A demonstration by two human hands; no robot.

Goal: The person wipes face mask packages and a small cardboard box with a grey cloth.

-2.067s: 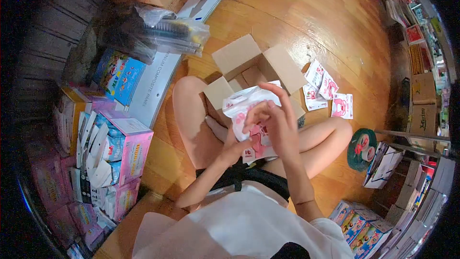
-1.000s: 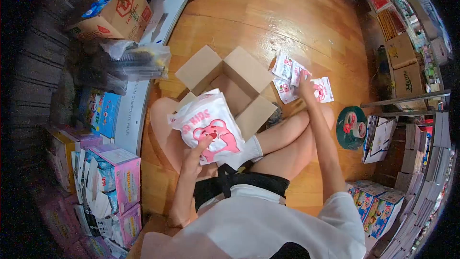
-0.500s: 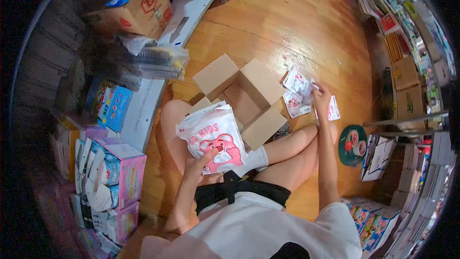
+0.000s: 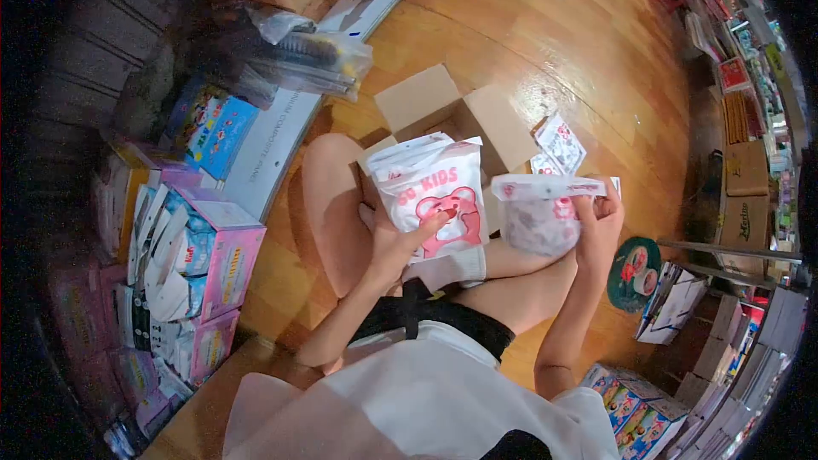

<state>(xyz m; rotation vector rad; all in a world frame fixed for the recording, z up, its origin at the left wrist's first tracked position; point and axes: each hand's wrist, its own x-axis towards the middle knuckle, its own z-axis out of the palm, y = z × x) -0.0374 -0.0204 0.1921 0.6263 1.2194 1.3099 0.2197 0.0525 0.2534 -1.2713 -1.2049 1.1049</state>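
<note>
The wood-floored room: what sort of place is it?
Probably a shop or stockroom: crammed shelves at right, pink packet-filled cartons at left, and an open cardboard box on the wooden floor.

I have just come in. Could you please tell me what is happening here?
A person sits on the floor, handling pink-printed packets. The left hand holds a stack of white packets. The right hand holds a pale packet by its upper edge. Beyond the stack is an open cardboard box; other packets lie to its right.
</note>
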